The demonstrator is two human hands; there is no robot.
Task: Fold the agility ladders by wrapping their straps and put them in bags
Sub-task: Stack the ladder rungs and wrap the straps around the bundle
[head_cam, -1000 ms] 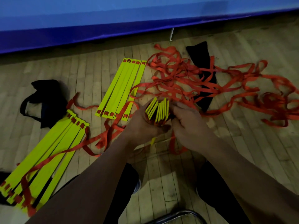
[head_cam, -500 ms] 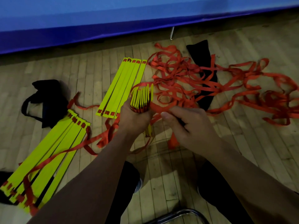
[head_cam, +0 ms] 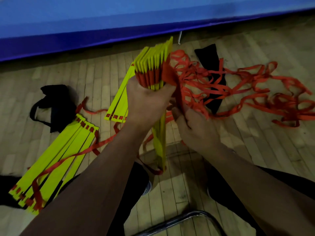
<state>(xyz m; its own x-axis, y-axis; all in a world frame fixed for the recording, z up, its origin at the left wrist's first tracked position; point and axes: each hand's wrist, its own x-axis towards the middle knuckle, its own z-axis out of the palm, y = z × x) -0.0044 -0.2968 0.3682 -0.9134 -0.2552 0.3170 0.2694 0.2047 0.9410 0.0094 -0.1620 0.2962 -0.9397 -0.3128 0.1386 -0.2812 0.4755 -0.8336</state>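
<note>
beyond the grip, far side: long blue padded mat [head_cam: 119,16] running across the top edge, its darker lower band meeting the pale wooden plank floor [head_cam: 255,142].
right of the grip: loose tangle of orange webbing straps [head_cam: 247,92] spread over the floor, leading back into the held bundle.
left of and below the grip: fan of flat yellow plastic rungs [head_cam: 56,159] lying on the floor, orange strap crossing them, red slots at both ends.
just behind the grip: second flat set of yellow rungs [head_cam: 119,106] on the floor, partly hidden by the left wrist.
in the grip: stacked bundle of yellow plastic ladder rungs [head_cam: 153,60], held on edge and tilted away from the person, upper end toward the mat, lower end [head_cam: 160,150] hanging between the forearms, with an orange strap loop below it.
far left of the grip: black fabric bag with a looped handle [head_cam: 54,103], on the floor, touching the top of the rung fan.
beyond the tangle: second black fabric bag [head_cam: 209,55], flat under the straps.
left hand [head_cam: 144,103]: fingers curled round the bundle near its strap-threaded band, thumb side up.
right hand [head_cam: 196,128]: just right of the bundle, fingers closed on a bunch of the orange straps.
nearest the person: curved metal tube [head_cam: 179,218] at the bottom edge; dark trouser legs under both arms.
</note>
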